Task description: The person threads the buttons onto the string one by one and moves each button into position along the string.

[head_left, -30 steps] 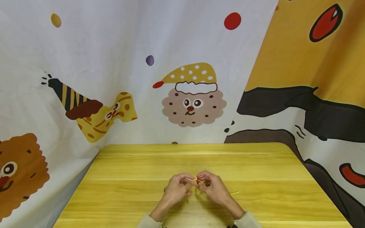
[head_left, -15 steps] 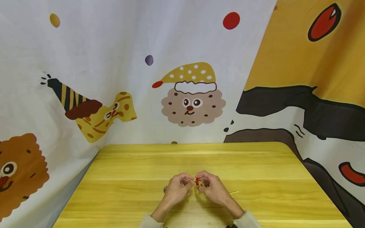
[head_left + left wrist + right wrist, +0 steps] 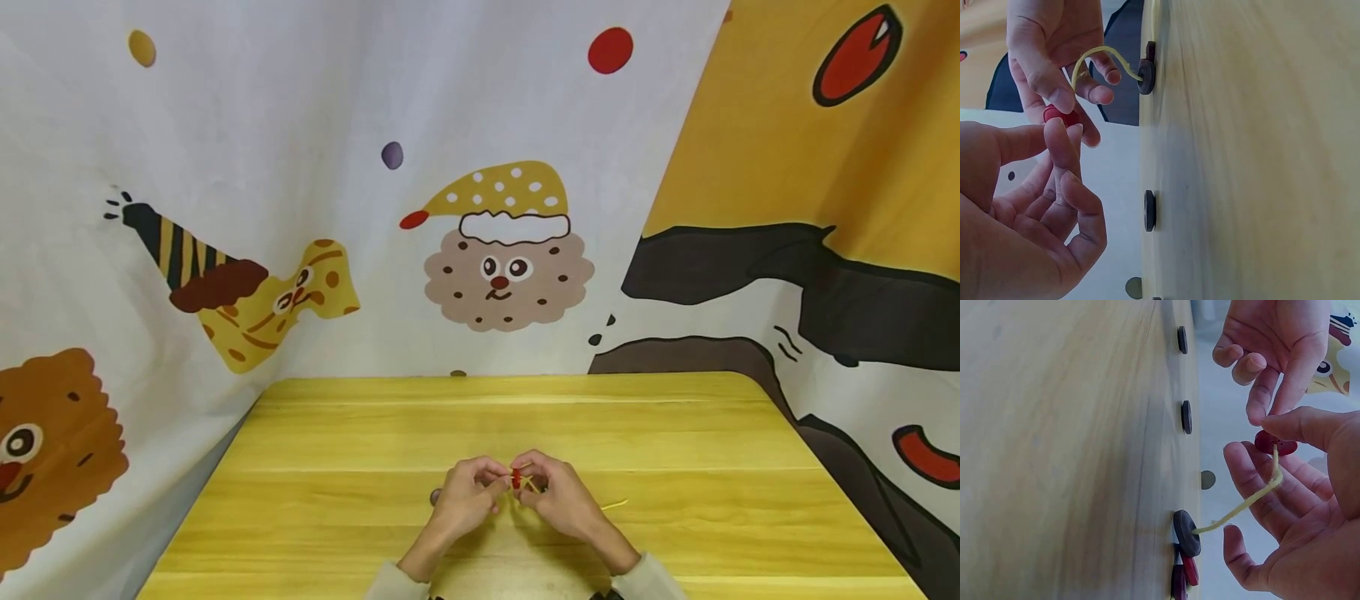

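Observation:
Both hands meet above the table in the head view. My left hand [image 3: 471, 498] pinches the yellow string with thumb and index finger, right at the edge of a red button [image 3: 1266, 442]. My right hand [image 3: 557, 498] holds that button, its thumb on the rim; the other fingers are spread. From the button's hole the yellow string [image 3: 1235, 511] runs down to a dark button [image 3: 1185, 532] near the table. Past the right wrist lies a yellow string end [image 3: 615, 504]. The string between the left fingertips is mostly hidden.
More dark buttons stand out along the wooden table [image 3: 337, 517], one of them a dark button [image 3: 1150, 210] in the left wrist view. Another dark button [image 3: 434, 497] lies beside the left hand. A printed curtain [image 3: 337, 108] hangs behind the table.
The red button has shifted slightly left toward the left fingertips, and less yellow string shows between the hands. The right hand has moved slightly left with it; the left hand stays nearly still.

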### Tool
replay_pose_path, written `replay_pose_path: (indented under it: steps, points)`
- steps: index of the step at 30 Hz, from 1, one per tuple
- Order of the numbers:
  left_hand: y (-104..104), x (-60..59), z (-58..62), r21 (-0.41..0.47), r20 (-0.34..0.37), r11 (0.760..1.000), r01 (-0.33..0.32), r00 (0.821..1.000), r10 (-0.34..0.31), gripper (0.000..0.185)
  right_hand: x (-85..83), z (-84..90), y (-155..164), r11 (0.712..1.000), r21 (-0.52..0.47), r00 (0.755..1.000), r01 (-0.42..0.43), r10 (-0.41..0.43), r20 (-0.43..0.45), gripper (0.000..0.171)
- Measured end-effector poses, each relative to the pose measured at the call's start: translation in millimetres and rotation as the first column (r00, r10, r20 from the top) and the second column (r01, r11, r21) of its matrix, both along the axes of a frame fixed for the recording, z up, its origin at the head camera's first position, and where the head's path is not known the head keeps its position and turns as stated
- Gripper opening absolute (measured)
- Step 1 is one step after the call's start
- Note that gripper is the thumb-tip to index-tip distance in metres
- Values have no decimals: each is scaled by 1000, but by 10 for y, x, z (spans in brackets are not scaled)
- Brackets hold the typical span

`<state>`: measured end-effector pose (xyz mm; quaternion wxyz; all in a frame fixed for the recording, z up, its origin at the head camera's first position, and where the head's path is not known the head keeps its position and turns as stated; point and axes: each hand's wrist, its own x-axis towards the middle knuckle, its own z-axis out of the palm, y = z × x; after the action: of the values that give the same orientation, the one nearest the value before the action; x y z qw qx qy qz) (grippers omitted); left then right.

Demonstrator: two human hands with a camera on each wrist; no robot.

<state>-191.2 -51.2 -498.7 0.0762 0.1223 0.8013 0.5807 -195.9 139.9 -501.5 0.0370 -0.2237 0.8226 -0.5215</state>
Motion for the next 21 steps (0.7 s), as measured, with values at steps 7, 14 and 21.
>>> replay_pose_path:
  steps: [7,14,21]
  points:
    - [13,-7,12,-21,4,999,-33,999,33,7,-5,4,2,1000,-5,1000,-12,12,7,30]
    - [11,12,23,-15,9,999,-35,999,35,6,2,12,6,1000,2,1000,-11,11,6,30]
    - [8,13,20,10,8,1000,-23,1000,23,7,6,7,15,1000,7,1000,-11,11,6,30]
